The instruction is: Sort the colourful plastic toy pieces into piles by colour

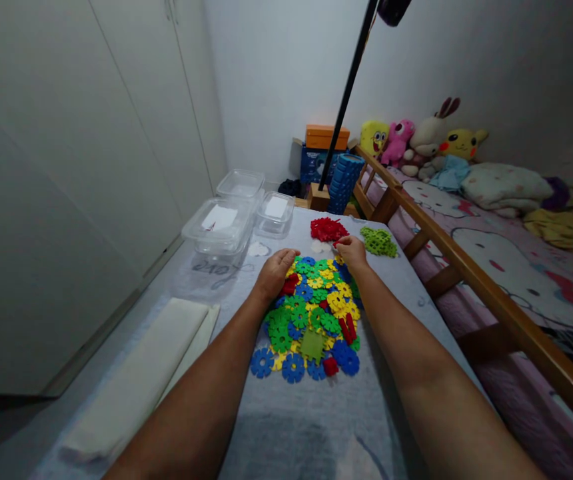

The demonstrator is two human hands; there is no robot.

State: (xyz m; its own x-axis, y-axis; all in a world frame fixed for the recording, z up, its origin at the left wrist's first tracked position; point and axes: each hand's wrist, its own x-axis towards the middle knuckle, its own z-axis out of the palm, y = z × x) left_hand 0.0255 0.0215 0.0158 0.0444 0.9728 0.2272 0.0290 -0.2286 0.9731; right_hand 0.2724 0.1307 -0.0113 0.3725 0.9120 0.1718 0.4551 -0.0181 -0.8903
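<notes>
A mixed heap of flat plastic snowflake pieces (311,313) in blue, green, yellow and red lies on the grey cloth. Beyond it sit a sorted red pile (327,229) and a sorted green pile (379,241). My left hand (275,272) rests on the far left edge of the mixed heap, fingers curled down over the pieces. My right hand (351,252) is at the heap's far right edge, just below the red pile, fingers pinched; something red shows at the fingertips.
Clear plastic boxes with lids (220,230) stand at the far left. A folded white cloth (141,380) lies at the near left. A wooden bed rail (471,273) runs along the right, with plush toys (426,140) behind. A black pole (346,100) rises beyond the table.
</notes>
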